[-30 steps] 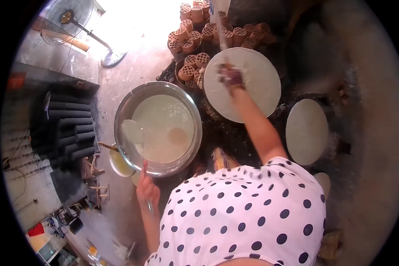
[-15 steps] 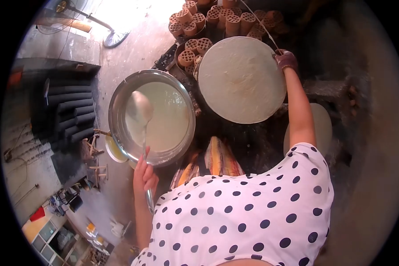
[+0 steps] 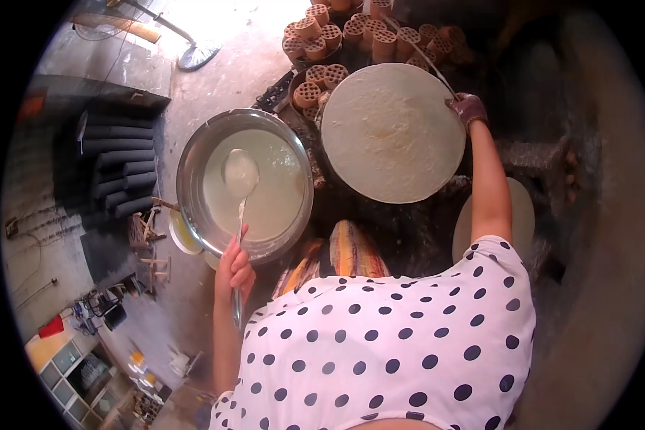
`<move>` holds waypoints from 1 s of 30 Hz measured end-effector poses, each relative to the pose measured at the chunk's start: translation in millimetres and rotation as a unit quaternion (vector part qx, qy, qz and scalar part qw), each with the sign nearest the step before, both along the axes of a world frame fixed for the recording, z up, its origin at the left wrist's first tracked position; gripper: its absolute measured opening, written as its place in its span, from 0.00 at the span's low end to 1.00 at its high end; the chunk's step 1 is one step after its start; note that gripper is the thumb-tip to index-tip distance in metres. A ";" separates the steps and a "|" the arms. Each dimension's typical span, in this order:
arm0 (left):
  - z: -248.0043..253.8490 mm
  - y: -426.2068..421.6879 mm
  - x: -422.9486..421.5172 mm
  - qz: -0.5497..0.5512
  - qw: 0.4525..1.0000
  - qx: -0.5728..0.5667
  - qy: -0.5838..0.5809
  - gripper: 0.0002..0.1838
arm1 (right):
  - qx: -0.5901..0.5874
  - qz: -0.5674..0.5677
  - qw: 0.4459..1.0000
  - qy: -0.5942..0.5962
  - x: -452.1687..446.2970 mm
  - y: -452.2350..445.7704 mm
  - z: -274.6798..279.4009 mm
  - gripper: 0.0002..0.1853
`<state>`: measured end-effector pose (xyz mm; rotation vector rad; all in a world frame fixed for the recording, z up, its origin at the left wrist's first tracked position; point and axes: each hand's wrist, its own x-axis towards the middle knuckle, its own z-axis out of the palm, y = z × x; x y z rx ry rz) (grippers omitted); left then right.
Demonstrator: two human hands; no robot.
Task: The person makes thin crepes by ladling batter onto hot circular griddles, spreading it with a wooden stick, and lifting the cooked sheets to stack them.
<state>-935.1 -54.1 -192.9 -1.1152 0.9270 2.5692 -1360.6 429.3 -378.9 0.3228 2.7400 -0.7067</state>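
My left hand (image 3: 233,269) is closed around the handle of a metal ladle (image 3: 241,174). The ladle's bowl is over a wide metal basin (image 3: 188,179) of creamy white liquid (image 3: 276,193); whether it touches the surface is unclear. To the right stands a large round flat top (image 3: 387,136), coated with a pale, slightly lumpy layer. At its right edge is my right hand (image 3: 469,109) in a dark reddish glove, closed on a long thin stick (image 3: 433,68) that reaches up and left past the rim.
Perforated clay-coloured cylinders (image 3: 383,44) are piled behind the round top, some in a container. Another pale round disc (image 3: 519,215) lies beneath my right arm. Dark rolls (image 3: 125,161) are stacked at the left. A standing fan's base (image 3: 197,56) is at the upper left.
The ladle's bowl has shifted a little right and down over the basin and looks less blurred. My right hand keeps its place by the round top's edge, while the view has shifted slightly.
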 end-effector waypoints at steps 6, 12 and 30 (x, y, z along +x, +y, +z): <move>-4.1 -4.4 3.6 0.001 1.000 -0.011 0.009 0.22 | -0.069 0.033 0.994 0.077 26.2 2.7 27.6 0.19; -7.8 -9.9 11.7 0.010 1.000 -0.003 0.026 0.22 | -0.106 0.083 0.966 0.219 59.5 15.1 44.3 0.14; 35.9 -44.5 24.1 -0.125 0.963 -0.220 0.087 0.23 | -0.251 -0.049 0.957 0.134 128.5 32.3 151.5 0.21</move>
